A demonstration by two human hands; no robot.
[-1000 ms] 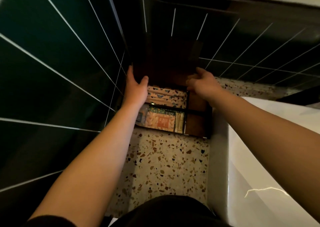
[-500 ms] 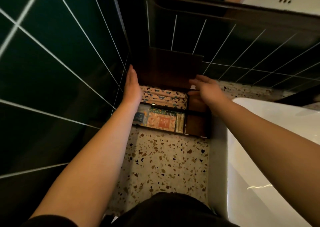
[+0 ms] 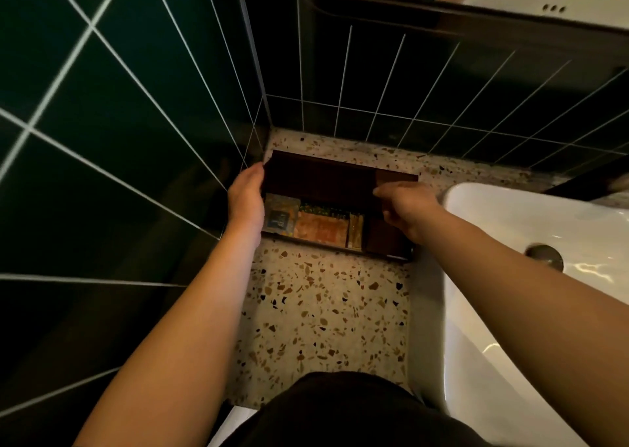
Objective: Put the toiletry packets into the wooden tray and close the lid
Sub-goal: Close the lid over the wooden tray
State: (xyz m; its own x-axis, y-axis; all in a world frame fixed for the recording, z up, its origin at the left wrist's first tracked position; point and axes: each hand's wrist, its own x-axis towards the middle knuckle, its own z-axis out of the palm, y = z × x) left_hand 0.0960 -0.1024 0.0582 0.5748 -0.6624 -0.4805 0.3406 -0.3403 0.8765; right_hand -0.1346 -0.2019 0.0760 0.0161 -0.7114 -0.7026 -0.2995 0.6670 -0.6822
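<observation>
The tray point(image 3: 384, 242) sits on the terrazzo counter point(image 3: 326, 310), tucked into the tiled corner beside the white sink point(image 3: 531, 242), so both hands have to reach in from the front. The lid point(image 3: 320, 181) covers the back half and leaves the front row of packets point(image 3: 321, 227) showing: a blue-labelled one at left, an orange one in the middle, a narrow gold one beside it. The left hand point(image 3: 245, 201) grips the lid's left end, and the right hand point(image 3: 406, 210) pinches its right end, likely to keep it level as it closes. The print on the packets is too blurred to read. The front right compartment looks empty.
</observation>
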